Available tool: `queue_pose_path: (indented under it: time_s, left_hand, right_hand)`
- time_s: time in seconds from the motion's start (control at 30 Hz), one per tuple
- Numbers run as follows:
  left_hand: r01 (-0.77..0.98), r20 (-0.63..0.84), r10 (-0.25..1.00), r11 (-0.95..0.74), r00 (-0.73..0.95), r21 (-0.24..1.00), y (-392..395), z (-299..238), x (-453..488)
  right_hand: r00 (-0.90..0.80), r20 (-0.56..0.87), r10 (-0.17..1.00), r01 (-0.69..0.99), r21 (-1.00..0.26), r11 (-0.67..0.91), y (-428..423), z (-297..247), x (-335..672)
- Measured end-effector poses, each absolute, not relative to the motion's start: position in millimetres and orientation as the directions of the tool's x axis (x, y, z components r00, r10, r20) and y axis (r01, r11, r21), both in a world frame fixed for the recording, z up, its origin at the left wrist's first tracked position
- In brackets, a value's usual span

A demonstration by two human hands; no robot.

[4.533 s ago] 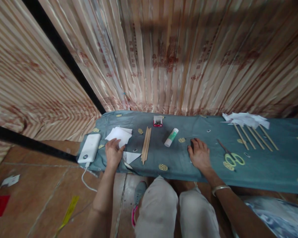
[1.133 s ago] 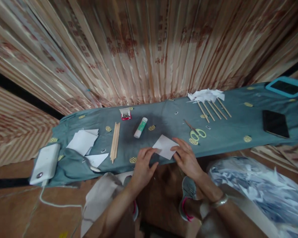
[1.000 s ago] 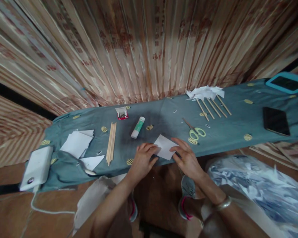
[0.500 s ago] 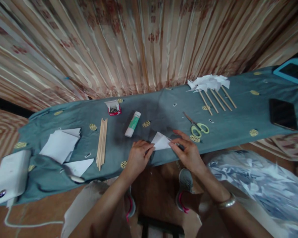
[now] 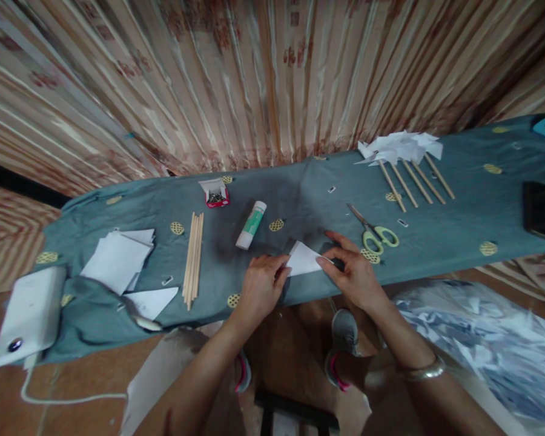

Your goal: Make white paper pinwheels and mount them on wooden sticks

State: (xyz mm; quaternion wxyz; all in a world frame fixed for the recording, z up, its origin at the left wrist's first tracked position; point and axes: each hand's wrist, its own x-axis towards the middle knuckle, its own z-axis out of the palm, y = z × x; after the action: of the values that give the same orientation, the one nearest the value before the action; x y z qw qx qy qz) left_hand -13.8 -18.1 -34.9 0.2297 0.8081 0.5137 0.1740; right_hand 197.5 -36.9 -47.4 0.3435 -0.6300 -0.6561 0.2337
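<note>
A folded white paper (image 5: 303,259), roughly triangular, lies at the front edge of the cloth-covered table between my hands. My left hand (image 5: 264,281) pinches its left corner between thumb and fingers. At its right corner, the thumb and forefinger of my right hand (image 5: 352,271) close on the paper, the other fingers partly raised. Just beyond the paper lies a glue stick (image 5: 251,225) with a green and white label. Scissors (image 5: 373,234) with green handles rest past my right hand.
Wooden sticks (image 5: 194,260) lie left of the glue stick, near a red box of pins (image 5: 217,195). Paper squares (image 5: 117,261) are stacked further left by a white device (image 5: 29,315). Paper pinwheels (image 5: 402,148) on sticks lie back right. A clear plastic bag (image 5: 481,345) bulges below the table.
The paper now shows one smooth face where overlapping layers showed before. Both hands still hold its corners. The whole view has shifted, so most things appear further right.
</note>
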Motion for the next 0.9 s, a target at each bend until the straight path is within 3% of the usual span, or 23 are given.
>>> queue_pose_path:
  time_s: [0.23,0.9]
  left_hand:
    - [0.769,0.075,0.911,-0.383,0.405,0.512,-16.8,-37.1,-13.7]
    - [0.809,0.039,0.898,-0.414,0.439,0.417,-16.2,-35.1,-12.6]
  right_hand:
    - [0.096,0.216,0.972,0.728,-0.680,0.079,-34.2,-51.3,190.7]
    - [0.088,0.256,0.963,0.794,-0.602,0.088,-31.4,-53.8,187.2]
